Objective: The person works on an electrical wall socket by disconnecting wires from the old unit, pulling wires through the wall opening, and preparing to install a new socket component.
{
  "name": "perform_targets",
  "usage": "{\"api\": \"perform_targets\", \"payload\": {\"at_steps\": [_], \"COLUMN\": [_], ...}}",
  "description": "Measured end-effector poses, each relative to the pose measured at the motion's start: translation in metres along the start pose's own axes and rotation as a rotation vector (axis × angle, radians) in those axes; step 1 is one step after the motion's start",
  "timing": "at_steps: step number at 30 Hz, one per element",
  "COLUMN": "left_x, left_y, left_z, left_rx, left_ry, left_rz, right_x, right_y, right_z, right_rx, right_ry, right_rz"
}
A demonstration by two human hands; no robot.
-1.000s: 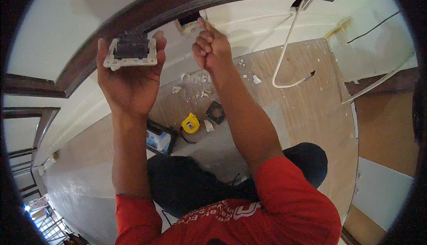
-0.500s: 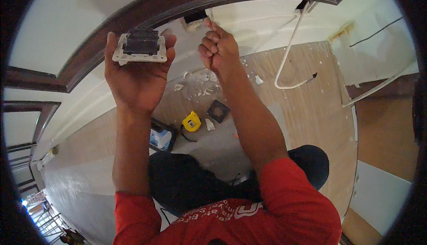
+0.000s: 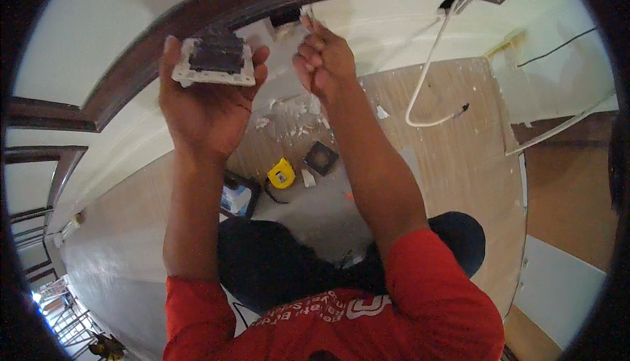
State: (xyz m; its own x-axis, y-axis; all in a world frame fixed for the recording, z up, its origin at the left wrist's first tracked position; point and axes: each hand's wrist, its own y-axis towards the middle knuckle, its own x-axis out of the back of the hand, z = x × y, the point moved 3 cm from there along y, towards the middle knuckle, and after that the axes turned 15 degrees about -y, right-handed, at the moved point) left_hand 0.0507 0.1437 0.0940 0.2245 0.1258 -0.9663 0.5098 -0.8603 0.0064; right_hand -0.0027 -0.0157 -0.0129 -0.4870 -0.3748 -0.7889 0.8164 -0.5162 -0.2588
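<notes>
The left hand (image 3: pixel 209 102) cups a square white plastic switch (image 3: pixel 215 61) with a dark centre, fingers curled round its edges, raised before the dark wooden trim (image 3: pixel 197 17). The right hand (image 3: pixel 325 59) is fisted on a thin pale tool (image 3: pixel 308 15) near the wall opening (image 3: pixel 285 17).

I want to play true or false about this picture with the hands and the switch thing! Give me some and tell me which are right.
1. The left hand holds a white switch plate with a dark middle. True.
2. The right hand is flat and open. False: it is closed in a fist around a thin tool that pokes up.
3. A yellow tape measure lies on the floor below. True.
4. The person wears blue sleeves. False: the sleeves are red.
5. A white cable hangs down the wall. True.
</notes>
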Motion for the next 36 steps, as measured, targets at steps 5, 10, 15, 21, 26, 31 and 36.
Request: {"api": "perform_targets", "payload": {"at_steps": [5, 10, 15, 21, 26, 31, 36], "left_x": [-0.005, -0.006, -0.008, -0.004, -0.01, -0.01, -0.008], "left_y": [0.001, -0.002, -0.001, -0.002, -0.005, -0.008, -0.008], "left_z": [0.004, 0.004, 0.003, -0.003, 0.01, 0.003, -0.003], "left_rx": [-0.025, -0.009, 0.007, -0.01, -0.008, -0.018, -0.028], "left_ry": [0.028, 0.01, -0.004, 0.091, -0.001, 0.032, 0.029], "left_rz": [-0.022, -0.023, 0.04, 0.0, -0.023, 0.006, 0.045], "right_x": [0.0, -0.004, -0.012, 0.002, 0.012, 0.006, 0.001], "right_y": [0.005, 0.002, 0.005, -0.013, -0.013, -0.011, -0.001], "right_z": [0.001, 0.002, 0.01, -0.003, -0.005, -0.002, 0.0], "right_rx": [0.004, 0.032, -0.01, -0.074, -0.067, -0.013, -0.044], "right_ry": [0.056, -0.027, 0.006, -0.021, -0.021, -0.025, 0.071], "right_rz": [-0.021, -0.031, -0.03, -0.008, -0.05, -0.052, -0.052]}}
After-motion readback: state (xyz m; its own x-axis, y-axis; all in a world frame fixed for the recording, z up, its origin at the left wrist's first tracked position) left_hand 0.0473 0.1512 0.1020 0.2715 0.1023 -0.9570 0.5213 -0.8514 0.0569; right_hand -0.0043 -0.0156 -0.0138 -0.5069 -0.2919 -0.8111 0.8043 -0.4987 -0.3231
